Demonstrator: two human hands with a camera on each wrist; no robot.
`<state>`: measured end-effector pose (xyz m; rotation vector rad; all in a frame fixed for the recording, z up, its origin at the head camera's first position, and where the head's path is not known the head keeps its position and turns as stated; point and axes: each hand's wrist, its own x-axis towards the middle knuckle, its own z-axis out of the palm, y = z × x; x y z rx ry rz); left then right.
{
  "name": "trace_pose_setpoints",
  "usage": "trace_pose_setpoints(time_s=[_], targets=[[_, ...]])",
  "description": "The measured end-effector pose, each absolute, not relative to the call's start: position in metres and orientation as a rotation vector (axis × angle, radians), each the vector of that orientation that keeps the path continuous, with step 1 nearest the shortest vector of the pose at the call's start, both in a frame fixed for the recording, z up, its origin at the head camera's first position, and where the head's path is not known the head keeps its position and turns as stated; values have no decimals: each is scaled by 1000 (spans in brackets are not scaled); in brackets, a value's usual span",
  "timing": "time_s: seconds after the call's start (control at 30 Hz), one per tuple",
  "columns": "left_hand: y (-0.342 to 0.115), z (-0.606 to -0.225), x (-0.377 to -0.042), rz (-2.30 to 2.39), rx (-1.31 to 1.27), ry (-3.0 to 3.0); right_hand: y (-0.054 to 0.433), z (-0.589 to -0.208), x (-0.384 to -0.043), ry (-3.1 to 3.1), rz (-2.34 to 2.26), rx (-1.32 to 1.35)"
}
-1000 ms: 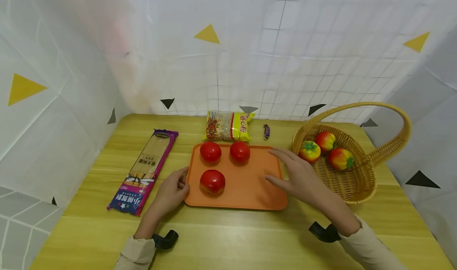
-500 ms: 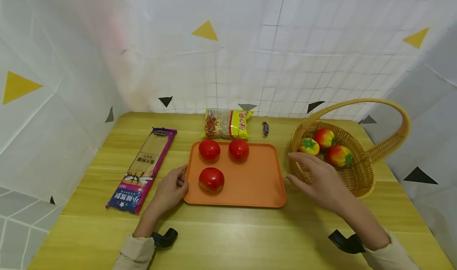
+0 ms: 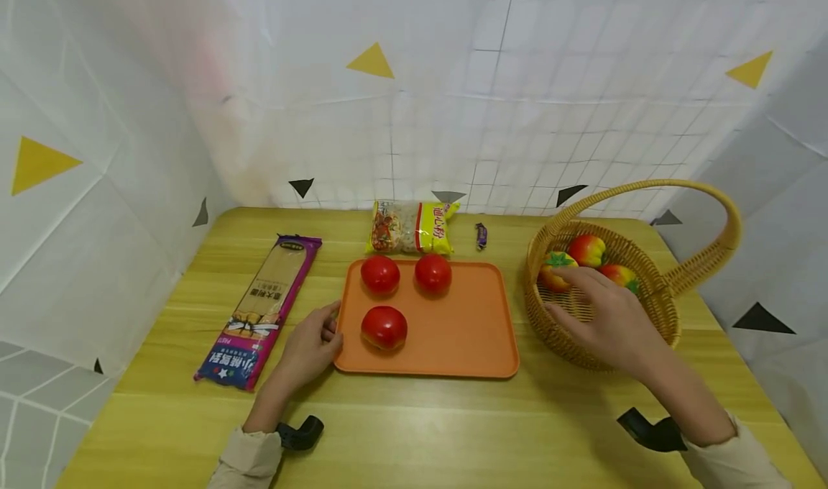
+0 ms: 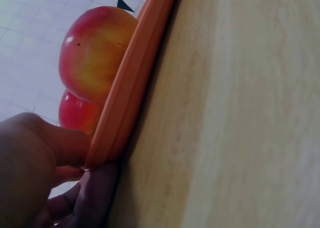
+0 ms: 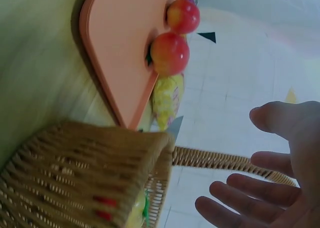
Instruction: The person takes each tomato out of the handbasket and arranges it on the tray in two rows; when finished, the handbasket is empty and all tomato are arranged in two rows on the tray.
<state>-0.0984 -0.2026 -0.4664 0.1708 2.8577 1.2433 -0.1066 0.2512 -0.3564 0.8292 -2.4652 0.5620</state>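
The left grip (image 3: 309,349) has a plain orange tray (image 3: 468,323) bearing glossy red fruits (image 3: 384,328); left of it, a purple-and-blue packet (image 3: 261,305). Near the right grip (image 3: 608,320), a tan woven-patterned basket (image 5: 85,168) holds red-and-yellow fruits (image 3: 587,249). Yellow wood-grained counter (image 3: 427,431).

A: Which colour do you wear, operator? Your left sleeve (image 3: 248,456) looks light beige to me, with wrinkled cloth.

B: Your right sleeve (image 3: 737,454) has the same beige. Your left hand (image 3: 310,349) and right hand (image 3: 611,322) are bare.

A: And at your wrists?

B: You wear a black left wrist mount (image 3: 301,433) and a black right wrist mount (image 3: 653,431), both bent like an elbow.
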Motion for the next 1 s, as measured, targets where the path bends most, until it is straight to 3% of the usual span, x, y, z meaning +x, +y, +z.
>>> trace_pose_setpoints(time_s=[0.47, 1.0], targets=[[-203, -469, -99, 1242, 184, 2866, 274, -347, -130, -2689, 476, 660], [-203, -468, -97, 1239, 169, 2871, 286, -340, -163, -2928, 468, 639]])
